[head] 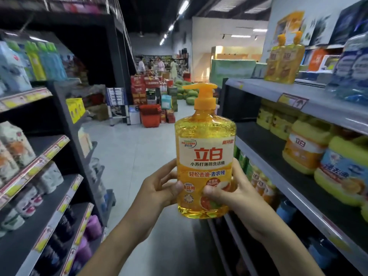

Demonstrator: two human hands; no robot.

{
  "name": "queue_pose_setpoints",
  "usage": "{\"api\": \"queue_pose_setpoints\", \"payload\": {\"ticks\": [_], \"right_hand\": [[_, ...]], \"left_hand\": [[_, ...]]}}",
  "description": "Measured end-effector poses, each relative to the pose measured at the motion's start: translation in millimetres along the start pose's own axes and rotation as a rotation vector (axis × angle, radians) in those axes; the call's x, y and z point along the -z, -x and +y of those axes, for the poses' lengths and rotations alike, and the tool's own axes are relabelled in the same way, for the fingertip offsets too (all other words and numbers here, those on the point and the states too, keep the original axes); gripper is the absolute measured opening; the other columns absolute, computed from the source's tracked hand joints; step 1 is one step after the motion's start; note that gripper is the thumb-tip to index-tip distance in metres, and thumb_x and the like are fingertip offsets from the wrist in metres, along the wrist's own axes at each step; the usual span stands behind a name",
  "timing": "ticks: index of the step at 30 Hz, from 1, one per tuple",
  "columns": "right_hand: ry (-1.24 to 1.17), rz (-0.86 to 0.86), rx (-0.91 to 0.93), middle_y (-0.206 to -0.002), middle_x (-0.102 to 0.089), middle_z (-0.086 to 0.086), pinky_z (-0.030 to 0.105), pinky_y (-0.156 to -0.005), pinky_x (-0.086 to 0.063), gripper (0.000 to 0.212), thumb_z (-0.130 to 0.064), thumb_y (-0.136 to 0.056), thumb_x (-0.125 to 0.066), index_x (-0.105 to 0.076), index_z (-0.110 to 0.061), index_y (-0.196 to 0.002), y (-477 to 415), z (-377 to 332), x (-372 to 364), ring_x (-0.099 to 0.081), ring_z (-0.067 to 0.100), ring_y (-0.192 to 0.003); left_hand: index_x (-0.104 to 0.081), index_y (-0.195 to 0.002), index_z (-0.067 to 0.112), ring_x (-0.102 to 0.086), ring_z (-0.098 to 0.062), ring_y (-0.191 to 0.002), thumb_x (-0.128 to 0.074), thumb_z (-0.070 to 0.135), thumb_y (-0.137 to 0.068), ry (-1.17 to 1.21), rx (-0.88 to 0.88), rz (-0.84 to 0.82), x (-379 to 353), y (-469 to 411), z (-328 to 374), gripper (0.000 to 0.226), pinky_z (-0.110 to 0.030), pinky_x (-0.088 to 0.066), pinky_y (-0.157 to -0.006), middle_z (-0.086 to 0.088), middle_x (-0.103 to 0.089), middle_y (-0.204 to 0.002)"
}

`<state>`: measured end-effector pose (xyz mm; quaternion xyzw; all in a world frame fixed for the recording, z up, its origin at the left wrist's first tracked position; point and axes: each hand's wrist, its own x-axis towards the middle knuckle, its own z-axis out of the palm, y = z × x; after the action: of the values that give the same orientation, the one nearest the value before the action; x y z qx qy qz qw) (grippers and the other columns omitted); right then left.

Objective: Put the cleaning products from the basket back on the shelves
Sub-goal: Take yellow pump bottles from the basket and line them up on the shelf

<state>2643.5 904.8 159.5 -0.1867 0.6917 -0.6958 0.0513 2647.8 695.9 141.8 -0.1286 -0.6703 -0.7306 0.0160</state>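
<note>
At nine o'clock from the centre, the left rack (49,148) shows four price-railed tiers of soft packs, too blurred to count. The left hand (159,188), one of two in view, grips the lower left side of the one dish-soap bottle (205,156), thumb on the front label and fingers curled behind. The yellow bottle with its orange pump stands upright in mid-air over the aisle floor, just right of centre, touching no shelf. At twelve o'clock beyond it a stack of red baskets (149,116) stands on the floor, number unclear. The right hand (235,192) clasps the bottle's lower right side at five o'clock, thumb pressed on the label. At two o'clock, two matching pump bottles (284,64) stand side by side on the top of the right rack (326,114). At three o'clock, at least four yellow jugs (304,148) sit on the shelf below.
</note>
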Motion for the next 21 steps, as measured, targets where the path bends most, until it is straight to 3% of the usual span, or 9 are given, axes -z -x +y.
{"api": "queue_pose_setpoints", "payload": {"ticks": [5, 10, 16, 21], "right_hand": [[0.094, 0.121, 0.029, -0.124, -0.069, -0.007, 0.039, -0.093, -0.058, 0.084, -0.03, -0.069, -0.086, -0.041, -0.036, -0.138, -84, -11, 29, -0.068, 0.014, -0.113], [0.198, 0.263, 0.074, -0.115, -0.07, -0.017, 0.029, -0.086, -0.057, 0.076, -0.033, -0.07, -0.085, -0.045, -0.036, -0.134, -151, -30, 70, -0.068, 0.002, -0.104], [0.324, 0.36, 0.065, -0.113, -0.07, -0.021, 0.032, -0.091, -0.056, 0.076, -0.039, -0.066, -0.08, -0.043, -0.039, -0.132, -217, -55, 132, -0.068, -0.002, -0.102], [0.414, 0.428, 0.12, -0.108, -0.068, -0.028, 0.025, -0.084, -0.057, 0.055, -0.037, -0.079, -0.077, -0.043, -0.047, -0.122, -276, -72, 192, -0.067, -0.006, -0.099]], "left_hand": [[-0.062, -0.124, 0.048, -0.066, -0.022, -0.115, -0.07, 0.038, -0.084, 0.005, -0.045, -0.064, 12, -107, 3, 0.042, -0.055, -0.054, -0.095, 0.008, -0.069, -0.122], [-0.06, -0.128, 0.04, -0.067, -0.021, -0.113, -0.063, 0.033, -0.082, 0.035, -0.072, -0.179, 4, -214, 9, 0.046, -0.054, -0.054, -0.095, 0.007, -0.07, -0.122], [-0.06, -0.129, 0.032, -0.068, -0.023, -0.112, -0.064, 0.03, -0.086, 0.095, -0.105, -0.316, -24, -327, 9, 0.042, -0.05, -0.058, -0.089, 0.0, -0.07, -0.123], [-0.057, -0.132, 0.026, -0.07, -0.023, -0.107, -0.06, 0.03, -0.089, 0.122, -0.196, -0.423, -59, -428, 18, 0.043, -0.044, -0.061, -0.083, -0.002, -0.072, -0.12]]}}
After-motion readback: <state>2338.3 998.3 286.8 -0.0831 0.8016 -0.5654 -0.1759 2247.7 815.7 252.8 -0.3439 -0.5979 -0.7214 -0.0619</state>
